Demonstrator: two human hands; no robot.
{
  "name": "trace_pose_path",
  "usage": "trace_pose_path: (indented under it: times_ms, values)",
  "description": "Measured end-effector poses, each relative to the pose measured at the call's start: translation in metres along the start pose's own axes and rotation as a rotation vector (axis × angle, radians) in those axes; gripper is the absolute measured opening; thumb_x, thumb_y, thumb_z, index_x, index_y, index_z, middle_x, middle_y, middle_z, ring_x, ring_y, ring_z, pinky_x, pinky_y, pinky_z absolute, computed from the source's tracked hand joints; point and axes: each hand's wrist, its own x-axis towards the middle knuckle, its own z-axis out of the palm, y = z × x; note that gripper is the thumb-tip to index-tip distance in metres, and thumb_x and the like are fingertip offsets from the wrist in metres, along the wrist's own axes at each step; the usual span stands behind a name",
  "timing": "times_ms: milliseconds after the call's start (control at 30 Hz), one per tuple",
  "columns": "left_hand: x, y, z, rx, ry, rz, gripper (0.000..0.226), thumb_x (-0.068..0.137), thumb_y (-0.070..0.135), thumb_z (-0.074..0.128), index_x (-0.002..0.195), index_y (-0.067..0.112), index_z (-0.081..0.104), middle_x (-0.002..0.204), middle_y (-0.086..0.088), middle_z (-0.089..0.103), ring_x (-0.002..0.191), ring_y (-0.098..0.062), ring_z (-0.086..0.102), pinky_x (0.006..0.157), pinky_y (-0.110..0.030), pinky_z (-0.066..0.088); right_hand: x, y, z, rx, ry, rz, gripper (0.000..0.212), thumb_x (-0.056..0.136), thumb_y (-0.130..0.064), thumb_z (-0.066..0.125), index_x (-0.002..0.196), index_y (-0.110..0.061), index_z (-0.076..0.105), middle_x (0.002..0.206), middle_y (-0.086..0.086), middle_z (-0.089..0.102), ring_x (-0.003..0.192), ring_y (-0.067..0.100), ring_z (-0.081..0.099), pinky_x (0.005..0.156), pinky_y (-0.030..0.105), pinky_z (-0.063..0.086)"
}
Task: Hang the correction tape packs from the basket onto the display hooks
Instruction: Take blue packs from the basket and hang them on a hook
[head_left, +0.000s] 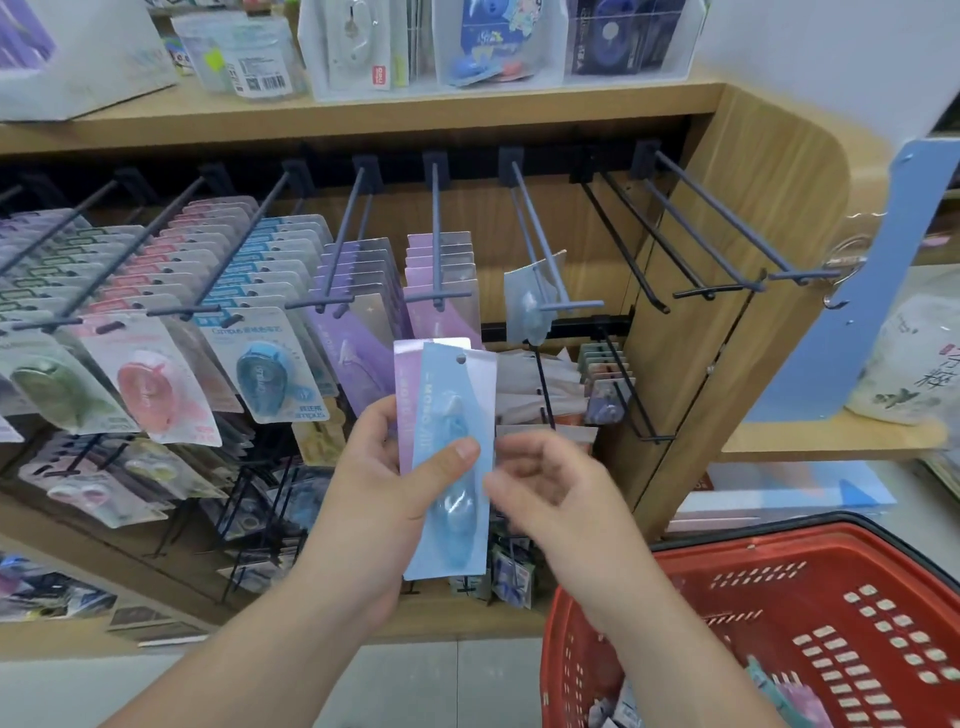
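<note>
Head view: long pale-blue pack (456, 400)

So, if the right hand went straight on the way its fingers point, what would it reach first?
Most likely the blue pack held in the left hand: the right hand, fingers curled, points left at that pack's right edge, very close. Depth is unclear from one view.
</note>
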Motion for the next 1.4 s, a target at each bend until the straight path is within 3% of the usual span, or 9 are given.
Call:
trace_pose_path:
  times_ms: [100,233,367,567,1000,1133,1233,1300,1400]
  values:
    - [0.000,-0.002,0.008,-0.023,-0.024,0.009,0.057,0.067,0.021,0.084,0.120,0.021,0.063,0.106,-0.002,0.080,0.093,-0.022,0.078,0.066,-0.032,0.062,-0.010,0.004,0.010,0.002,-0.006,-0.023,0.034,0.080,-0.018,0.088,0.106,-0.028,0.069,0.094,-0.009,0.073,0.080,0.016,0.066,0.078,0.035,0.060]
    - [0.000,-0.002,0.012,-0.071,-0.076,-0.018,0.038,0.088,0.032,0.071,0.123,0.021,0.064,0.113,-0.004,0.079,0.098,-0.021,0.077,0.076,-0.041,0.060,-0.010,0.007,0.003,0.031,-0.003,-0.015,0.031,0.086,-0.017,0.082,0.112,-0.025,0.067,0.103,-0.004,0.075,0.095,0.025,0.071,0.087,0.046,0.060]
    - [0.003,-0.005,0.009,-0.031,-0.038,0.025,0.021,0.105,0.014,0.056,0.123,0.019,0.065,0.115,-0.007,0.078,0.104,-0.022,0.076,0.091,-0.044,0.057,-0.010,0.007,-0.012,0.108,-0.005,-0.013,0.035,0.091,-0.007,0.075,0.118,-0.023,0.060,0.110,-0.004,0.076,0.102,0.015,0.074,0.083,0.034,0.061]
    - [0.010,-0.003,0.010,0.043,-0.004,0.199,0.021,0.106,0.008,0.052,0.122,0.019,0.060,0.105,0.006,0.077,0.095,-0.006,0.072,0.076,-0.020,0.057,-0.004,0.009,-0.031,0.124,0.112,-0.085,0.037,0.092,-0.003,0.070,0.121,-0.023,0.058,0.112,0.000,0.076,0.102,0.018,0.074,0.085,0.041,0.062]
    - [0.027,-0.004,0.009,0.062,0.026,0.232,0.018,0.109,0.015,0.052,0.123,0.022,0.060,0.095,0.014,0.074,0.091,-0.005,0.070,0.075,-0.016,0.055,0.003,0.012,-0.037,0.098,0.135,-0.123,0.039,0.095,-0.009,0.070,0.124,-0.032,0.057,0.114,-0.005,0.073,0.105,0.016,0.071,0.091,0.050,0.060]
    - [0.030,-0.007,0.009,0.068,0.036,0.229,0.016,0.109,0.016,0.052,0.120,0.024,0.061,0.094,0.012,0.073,0.086,-0.008,0.068,0.075,-0.020,0.055,0.004,0.012,-0.037,0.121,0.125,-0.141,0.037,0.096,-0.012,0.068,0.126,-0.030,0.056,0.119,-0.006,0.072,0.108,0.015,0.070,0.089,0.044,0.060]
    - [0.040,-0.010,0.007,0.108,0.043,0.189,0.013,0.110,0.022,0.052,0.115,0.027,0.062,0.096,0.010,0.074,0.091,-0.010,0.068,0.082,-0.025,0.053,0.005,0.011,-0.038,0.153,0.122,-0.163,0.039,0.090,-0.029,0.066,0.127,-0.028,0.055,0.117,-0.008,0.072,0.102,0.011,0.070,0.071,0.025,0.057]
    - [0.048,-0.013,0.008,0.133,0.061,0.123,0.014,0.110,0.030,0.051,0.107,0.025,0.063,0.086,0.012,0.073,0.090,-0.011,0.068,0.082,-0.026,0.051,0.006,0.010,-0.039,0.165,0.121,-0.171,0.044,0.085,-0.036,0.063,0.128,-0.028,0.054,0.115,-0.008,0.071,0.097,0.009,0.069,0.061,0.017,0.051]
    - [0.055,-0.018,0.009,0.181,0.091,0.042,0.028,0.108,0.044,0.050,0.092,0.025,0.062,0.085,0.012,0.074,0.095,-0.016,0.071,0.090,-0.038,0.057,0.009,0.013,-0.040,0.153,0.124,-0.180,0.044,0.088,-0.037,0.063,0.130,-0.031,0.053,0.119,-0.011,0.069,0.106,0.012,0.069,0.075,0.027,0.056]
